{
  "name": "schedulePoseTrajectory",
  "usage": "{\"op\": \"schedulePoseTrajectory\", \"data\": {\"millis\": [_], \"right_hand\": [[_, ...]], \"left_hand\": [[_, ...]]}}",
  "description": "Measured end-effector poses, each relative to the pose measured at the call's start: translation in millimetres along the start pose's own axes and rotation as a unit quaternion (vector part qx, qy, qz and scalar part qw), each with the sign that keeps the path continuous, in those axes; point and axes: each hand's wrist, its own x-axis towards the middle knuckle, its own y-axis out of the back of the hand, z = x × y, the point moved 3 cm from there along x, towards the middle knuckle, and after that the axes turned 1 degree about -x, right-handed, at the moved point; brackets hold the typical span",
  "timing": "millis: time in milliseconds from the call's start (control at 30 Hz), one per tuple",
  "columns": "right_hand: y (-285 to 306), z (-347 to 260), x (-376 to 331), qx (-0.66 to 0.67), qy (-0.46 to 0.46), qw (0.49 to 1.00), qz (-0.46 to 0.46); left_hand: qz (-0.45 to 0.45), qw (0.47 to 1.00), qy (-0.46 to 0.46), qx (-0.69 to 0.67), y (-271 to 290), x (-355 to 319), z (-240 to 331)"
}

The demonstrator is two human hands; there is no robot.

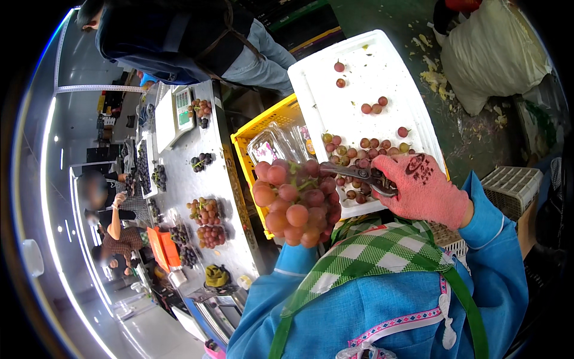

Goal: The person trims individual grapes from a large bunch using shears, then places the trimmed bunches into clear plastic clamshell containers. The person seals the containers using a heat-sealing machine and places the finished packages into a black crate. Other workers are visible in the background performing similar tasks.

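A large bunch of reddish-pink grapes [296, 206] hangs in front of me at the end of my blue left sleeve [293, 260]. My left hand supports it from behind and is hidden by the fruit. My right hand [421, 188], in a coral-pink glove, is closed around a pair of dark-handled pruning snips [359, 172]. Their tips point left and reach the bunch's upper right side, by its green stems. Below and beyond the snips, loose grapes [362, 152] lie in a white foam box lid [394, 69], most of them gathered at its near end.
Under the lid stands a yellow crate [242, 140] with clear plastic clamshells [269, 143]. To the left, a metal table [185, 170] carries grape bunches [206, 210] and a scale [182, 110]. A co-worker [179, 36] stands beyond. A white sack [493, 57] sits at right.
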Motion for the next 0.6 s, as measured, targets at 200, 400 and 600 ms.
{"op": "schedulePoseTrajectory", "data": {"millis": [200,400,600], "right_hand": [[-1.2,-0.4,-6.3,0.001,0.005,0.995,-0.1],[11.0,-4.8,-8.6,-0.079,0.079,0.994,-0.014],[19.3,-16.6,2.3,-0.133,0.087,0.986,-0.055]], "left_hand": [[-0.069,0.888,-0.42,0.174,6.3,12.6,0.8],[-0.084,0.433,-0.771,0.459,2.7,13.5,-7.0],[-0.105,0.416,-0.785,0.447,8.7,17.7,-15.3]]}}
